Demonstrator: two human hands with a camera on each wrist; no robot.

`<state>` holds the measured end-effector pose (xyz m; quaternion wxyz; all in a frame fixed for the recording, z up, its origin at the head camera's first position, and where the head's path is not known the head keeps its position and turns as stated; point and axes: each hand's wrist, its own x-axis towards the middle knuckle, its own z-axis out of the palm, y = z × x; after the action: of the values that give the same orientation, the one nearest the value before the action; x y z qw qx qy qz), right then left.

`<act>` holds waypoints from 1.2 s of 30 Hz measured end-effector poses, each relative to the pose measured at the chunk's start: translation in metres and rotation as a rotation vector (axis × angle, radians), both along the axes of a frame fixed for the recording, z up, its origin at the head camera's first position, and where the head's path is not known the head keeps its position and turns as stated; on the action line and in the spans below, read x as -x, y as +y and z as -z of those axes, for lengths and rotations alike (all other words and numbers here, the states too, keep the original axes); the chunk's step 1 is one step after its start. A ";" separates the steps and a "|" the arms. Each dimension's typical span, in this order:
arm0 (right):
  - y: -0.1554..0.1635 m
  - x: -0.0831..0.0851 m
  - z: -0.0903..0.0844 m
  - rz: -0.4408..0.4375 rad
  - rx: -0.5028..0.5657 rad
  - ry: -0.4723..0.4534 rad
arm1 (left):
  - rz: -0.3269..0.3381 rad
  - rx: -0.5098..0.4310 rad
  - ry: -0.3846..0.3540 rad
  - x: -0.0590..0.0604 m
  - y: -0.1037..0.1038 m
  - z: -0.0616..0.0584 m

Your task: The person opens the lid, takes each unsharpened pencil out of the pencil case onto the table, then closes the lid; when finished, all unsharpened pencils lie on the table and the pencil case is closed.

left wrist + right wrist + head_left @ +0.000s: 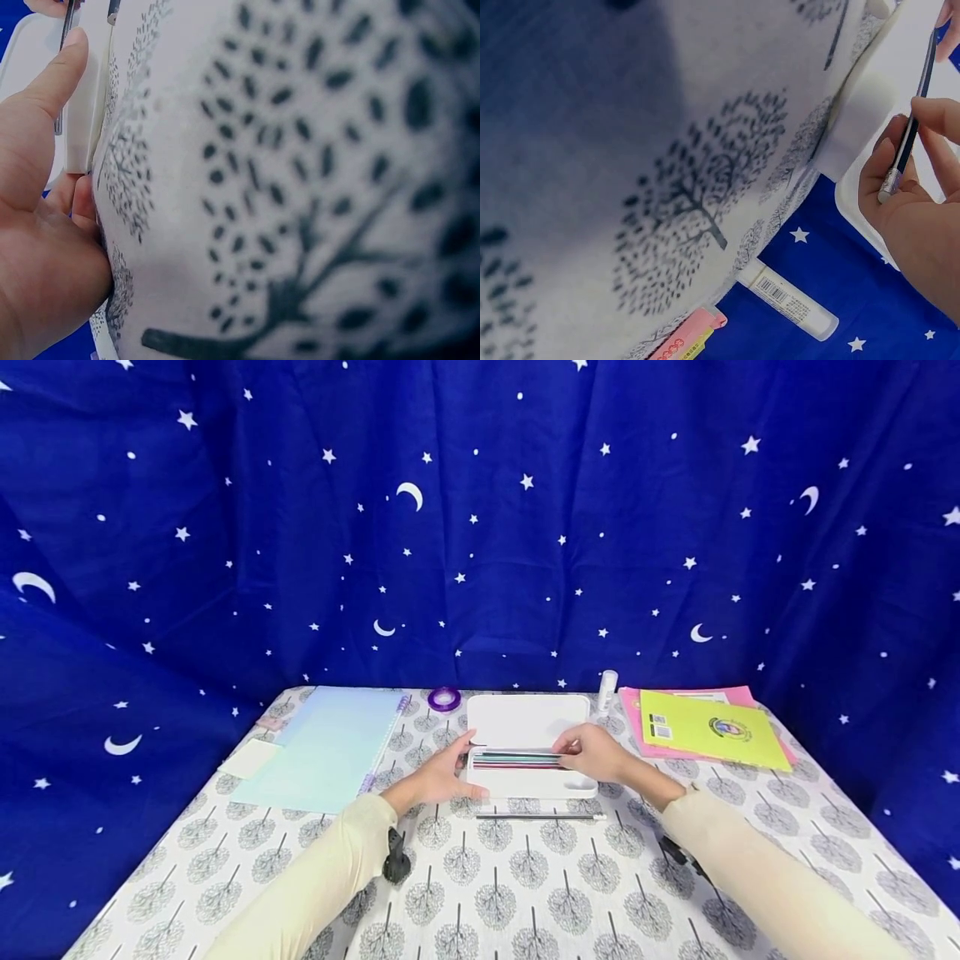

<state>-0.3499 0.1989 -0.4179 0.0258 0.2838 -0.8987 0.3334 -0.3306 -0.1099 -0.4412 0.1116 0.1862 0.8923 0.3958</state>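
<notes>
The right hand (596,752) holds a dark pencil (928,71), fingers clamped near its eraser end, over an open white case (525,786) whose nine-o'clock end the left hand (441,777) grips; likely light and stiff, the pencil should balance best mid-barrel.

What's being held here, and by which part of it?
The right grip pinches a pencil near its eraser end; the left grip holds the white case by its left end.
</notes>
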 end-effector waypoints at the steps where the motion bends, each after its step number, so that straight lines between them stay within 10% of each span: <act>1: 0.000 0.000 0.000 -0.005 0.004 -0.006 | 0.002 -0.001 0.001 0.000 0.000 0.000; 36: 0.012 -0.066 -0.017 -0.073 0.033 -0.069 | 0.003 -0.005 -0.006 0.003 -0.001 0.001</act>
<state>-0.2837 0.2109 -0.4008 -0.0125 0.3045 -0.8823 0.3586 -0.3334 -0.1105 -0.4422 0.1145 0.1865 0.8907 0.3984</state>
